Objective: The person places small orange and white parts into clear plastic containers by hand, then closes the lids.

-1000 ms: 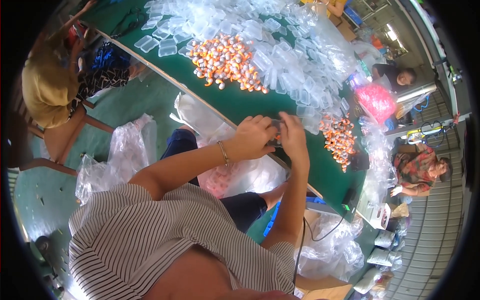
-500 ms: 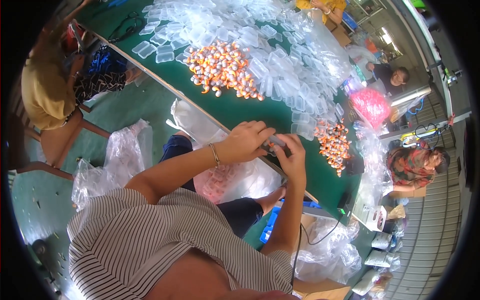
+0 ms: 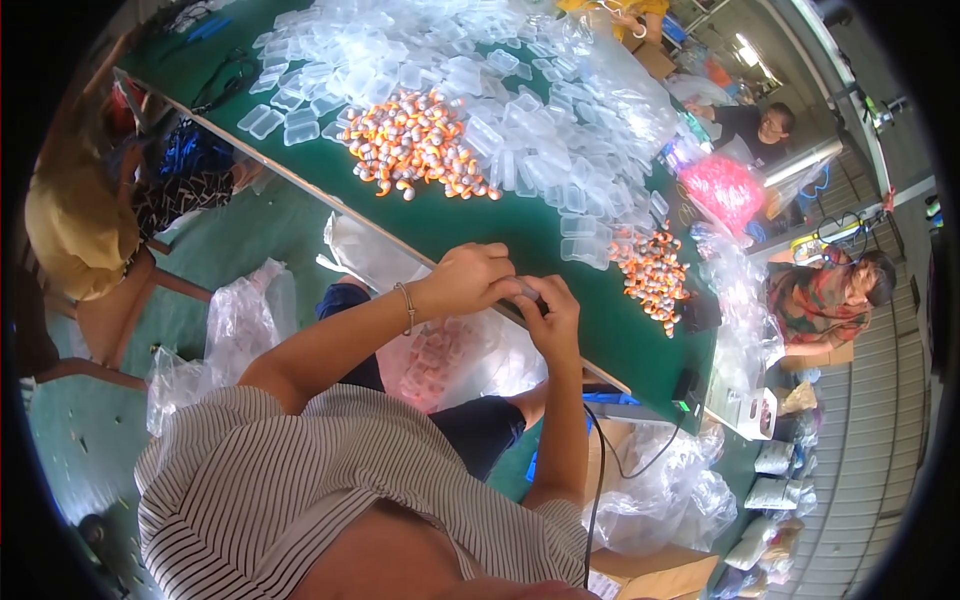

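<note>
My left hand (image 3: 468, 278) and my right hand (image 3: 553, 312) meet over the near edge of the green table (image 3: 455, 225). Between their fingertips they grip a small clear plastic box (image 3: 526, 290), mostly covered by the fingers; whatever it contains is too hidden to make out. Past my hands lies a heap of small orange-and-grey curved pieces (image 3: 415, 148). A second, smaller heap of orange-and-white pieces (image 3: 652, 278) sits to the right. Beside it are a few open clear boxes (image 3: 585, 240).
A large pile of clear plastic boxes (image 3: 560, 140) spreads over the far table. A pink bag (image 3: 722, 195) stands at the right. Below the table edge hangs a clear bag of pinkish pieces (image 3: 435, 365). Co-workers sit left and right; a black cable (image 3: 598, 480) runs near my right arm.
Both hands, still together on the box, have shifted slightly left in the picture. The whole table view has slid left and a little upward too. More of the box is now covered by fingers.
</note>
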The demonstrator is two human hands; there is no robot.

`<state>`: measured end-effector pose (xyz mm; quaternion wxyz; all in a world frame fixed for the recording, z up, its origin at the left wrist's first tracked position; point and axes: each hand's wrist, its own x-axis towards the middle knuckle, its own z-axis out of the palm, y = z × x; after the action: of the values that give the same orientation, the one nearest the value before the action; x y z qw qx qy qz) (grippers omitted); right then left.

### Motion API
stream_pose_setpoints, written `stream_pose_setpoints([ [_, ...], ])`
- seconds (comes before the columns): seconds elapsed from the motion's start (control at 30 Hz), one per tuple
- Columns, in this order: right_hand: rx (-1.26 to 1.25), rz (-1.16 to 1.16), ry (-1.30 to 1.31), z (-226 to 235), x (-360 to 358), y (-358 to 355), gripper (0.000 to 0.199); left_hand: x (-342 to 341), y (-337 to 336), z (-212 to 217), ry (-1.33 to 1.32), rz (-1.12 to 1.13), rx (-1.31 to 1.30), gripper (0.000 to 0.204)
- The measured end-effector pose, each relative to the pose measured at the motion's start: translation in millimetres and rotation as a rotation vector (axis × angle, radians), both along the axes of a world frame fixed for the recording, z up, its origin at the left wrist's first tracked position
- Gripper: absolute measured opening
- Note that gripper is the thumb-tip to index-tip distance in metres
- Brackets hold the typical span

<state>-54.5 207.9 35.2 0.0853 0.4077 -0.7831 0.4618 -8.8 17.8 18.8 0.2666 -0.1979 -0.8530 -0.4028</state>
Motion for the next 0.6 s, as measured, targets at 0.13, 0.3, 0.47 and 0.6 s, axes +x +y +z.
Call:
stream_pose_setpoints([
  [0.13, 0.118, 0.117, -0.163, 12.9, -13.7, 14.2, 0.021, 7.1, -3.1, 3.3, -0.052, -0.066, -0.051, 0.019],
  [0.3, -0.303, -0.331, -0.099, 18.4, -80.2, 45.1, 0.016, 13.8, -12.3, 13.4, -0.011, -0.215, -0.263, 0.017],
  [0.47, -0.068, -0.863, 0.210, 23.1, -182.7, 119.7, 0.034, -13.5, -9.4, 13.8, -0.002, -0.089, -0.186, 0.018],
  [0.6, 0.308, -1.088, 0.119, 19.6, -226.7, 120.1, 0.045, -22.7, -13.3, -1.6, -0.008, 0.056, -0.130, 0.018],
])
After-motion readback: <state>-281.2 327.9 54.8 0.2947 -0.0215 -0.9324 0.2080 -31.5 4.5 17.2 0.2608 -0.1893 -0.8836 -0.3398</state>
